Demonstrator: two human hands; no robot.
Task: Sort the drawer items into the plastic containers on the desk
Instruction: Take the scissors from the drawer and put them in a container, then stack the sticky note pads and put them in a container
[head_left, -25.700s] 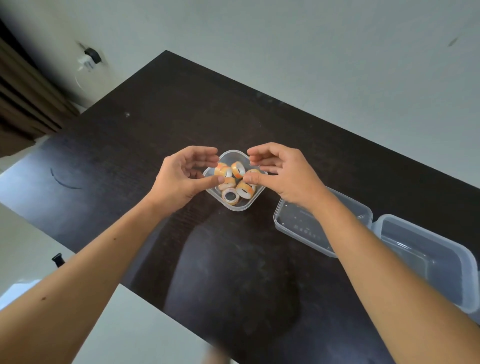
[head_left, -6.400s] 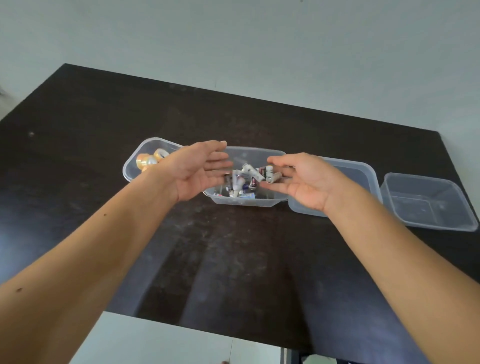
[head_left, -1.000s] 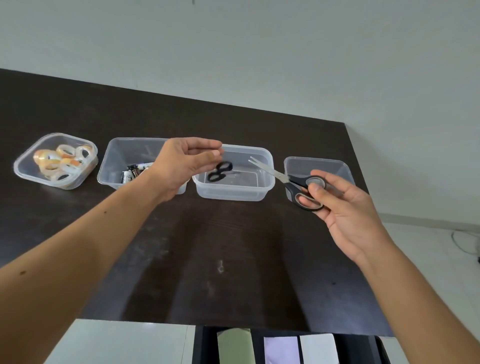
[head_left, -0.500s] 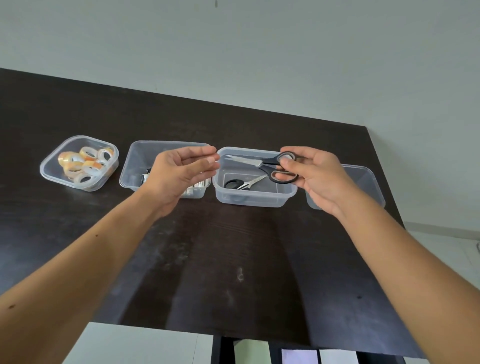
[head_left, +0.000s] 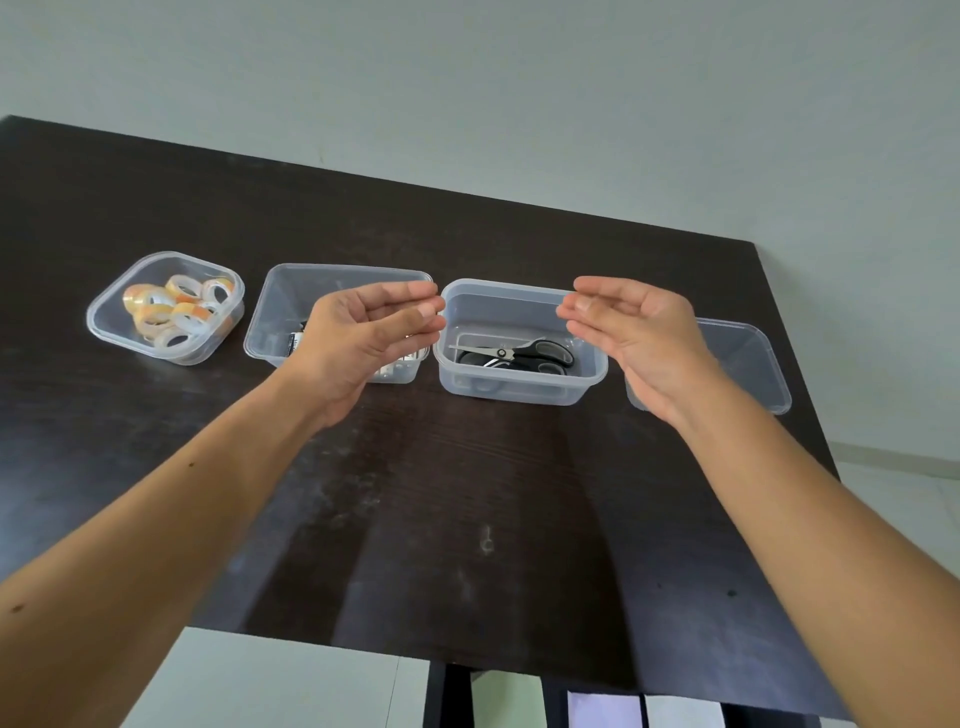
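Both hands empty and relaxed, hovering over the container row in mid-frame: left hand has fingers loosely curved, palm facing right, in front of the battery container; right hand mirrors it, fingers loosely extended, holding nothing, in front of the rightmost container, whose contents I can't tell. Between the hands sits the scissors container, with black-and-grey scissors lying flat, blades pointing left, handles right; a second black-handled pair seems to lie under them, partly hidden. Tape rolls fill the square container at left of frame. All four tubs stand apart on the dark desk. Handling call: scissors are rigid, light-to-moderate weight, smooth steel blades are slippery and pointed, so grab by the handle loops or at the pivot, blades closed. Tubs are thin clear plastic, light and flexy, will slide on the desk if nudged; grip by the rim on two opposite sides. Open drawer edge with papers shows at bottom of frame; remaining items likely come from there.
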